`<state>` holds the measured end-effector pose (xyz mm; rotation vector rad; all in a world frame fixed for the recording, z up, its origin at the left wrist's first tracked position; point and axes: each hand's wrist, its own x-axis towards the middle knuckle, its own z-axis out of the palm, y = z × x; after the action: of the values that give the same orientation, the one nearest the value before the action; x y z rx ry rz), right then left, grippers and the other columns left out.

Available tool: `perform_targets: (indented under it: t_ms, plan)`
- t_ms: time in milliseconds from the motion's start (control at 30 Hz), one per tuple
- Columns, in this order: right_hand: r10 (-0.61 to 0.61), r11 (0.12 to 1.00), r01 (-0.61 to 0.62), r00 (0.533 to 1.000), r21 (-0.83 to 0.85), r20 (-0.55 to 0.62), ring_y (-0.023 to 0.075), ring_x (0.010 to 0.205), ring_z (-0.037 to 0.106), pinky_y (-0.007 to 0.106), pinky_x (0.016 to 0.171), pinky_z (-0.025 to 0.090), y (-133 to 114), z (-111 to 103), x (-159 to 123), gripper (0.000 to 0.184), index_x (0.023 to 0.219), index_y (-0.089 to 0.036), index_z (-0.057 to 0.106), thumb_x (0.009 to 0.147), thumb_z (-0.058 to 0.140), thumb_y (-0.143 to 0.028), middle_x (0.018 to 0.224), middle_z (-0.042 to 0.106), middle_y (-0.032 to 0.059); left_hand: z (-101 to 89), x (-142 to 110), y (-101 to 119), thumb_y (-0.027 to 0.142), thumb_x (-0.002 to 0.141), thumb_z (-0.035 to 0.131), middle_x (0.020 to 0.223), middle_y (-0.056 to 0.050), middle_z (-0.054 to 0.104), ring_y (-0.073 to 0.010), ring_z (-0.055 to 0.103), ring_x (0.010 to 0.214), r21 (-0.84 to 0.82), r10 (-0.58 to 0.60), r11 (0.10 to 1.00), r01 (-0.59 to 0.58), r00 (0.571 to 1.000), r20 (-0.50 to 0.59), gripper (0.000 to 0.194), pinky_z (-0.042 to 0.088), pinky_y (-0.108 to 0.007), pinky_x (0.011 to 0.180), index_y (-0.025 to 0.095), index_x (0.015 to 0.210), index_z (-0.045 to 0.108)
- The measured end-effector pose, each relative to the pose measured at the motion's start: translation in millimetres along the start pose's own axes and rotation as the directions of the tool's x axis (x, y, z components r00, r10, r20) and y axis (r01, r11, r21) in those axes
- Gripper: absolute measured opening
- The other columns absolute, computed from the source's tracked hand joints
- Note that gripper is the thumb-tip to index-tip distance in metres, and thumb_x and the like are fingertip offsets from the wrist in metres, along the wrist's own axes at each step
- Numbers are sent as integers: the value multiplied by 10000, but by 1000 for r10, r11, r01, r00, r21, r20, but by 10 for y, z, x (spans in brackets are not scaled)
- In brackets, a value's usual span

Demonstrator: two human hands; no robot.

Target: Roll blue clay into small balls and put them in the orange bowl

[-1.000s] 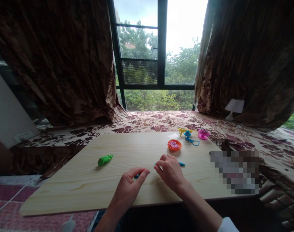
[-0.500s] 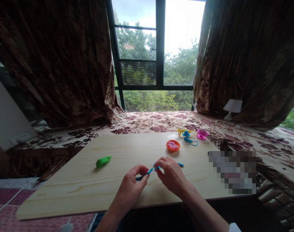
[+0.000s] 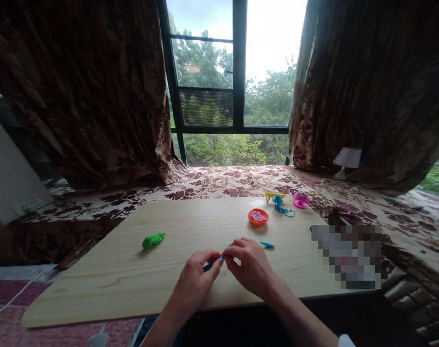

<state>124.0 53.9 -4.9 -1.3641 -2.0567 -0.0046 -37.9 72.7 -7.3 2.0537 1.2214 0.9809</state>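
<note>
Basically, L hand (image 3: 195,278) & R hand (image 3: 253,267) both pinch blue strip (image 3: 208,265) btwn fingertips above table (image 3: 114,274), strip's long axis slanting away toward R hand's side.

Orange bowl (image 3: 258,222), pink beads (image 3: 257,216), green toy (image 3: 153,241), maroon-and-cream floral cloth (image 3: 237,176).

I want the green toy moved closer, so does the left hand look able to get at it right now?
Probably yes: bare tabletop lies between the left hand and the green toy, though its fingers are pinching a blue piece.
</note>
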Motion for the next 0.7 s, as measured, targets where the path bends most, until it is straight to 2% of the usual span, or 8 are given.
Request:
perform_targets:
  t_ms: [167,333,500,600,700]
  plan:
    - [99,993,-102,994,-59,-55,175,831,471,305,745,307,109,0,44,148,876,-220,607,848,463,-205,841,578,32,-75,-89,46,358,793,501,887,5,642,-154,569,879,-27,42,999,-41,999,35,196,427,-274,818,244,884,632]
    - [42,996,-40,999,-75,25,175,831,475,302,746,301,187,-23,-30,205,925,-267,611,774,544,-147,823,604,-2,-104,-100,-32,359,821,454,904,-16,617,-158,549,916,-13,31,999,-31,999,-13,251,412,-286,843,250,966,628]
    - [11,998,-7,999,-68,49,185,890,470,322,803,289,90,-63,-84,264,991,-274,589,750,578,-167,920,603,1,-55,-85,-18,331,813,465,989,-15,614,-158,533,969,-62,11,998,-10,1000,13,275,375,-282,888,255,1043,593]
    - [-15,1000,15,999,7,28,172,906,468,314,819,290,17,-115,-79,241,1012,-273,566,779,570,-212,963,593,-8,-39,-78,67,347,785,507,916,5,641,-153,563,890,-132,-55,990,59,998,36,229,395,-261,833,243,965,604]
    - [-33,996,31,999,81,23,157,855,480,294,785,305,-25,-138,-76,146,941,-257,577,799,557,-227,889,599,-13,-44,-65,143,357,786,503,821,18,653,-147,577,819,-195,-68,977,82,994,81,188,402,-247,789,226,857,617]
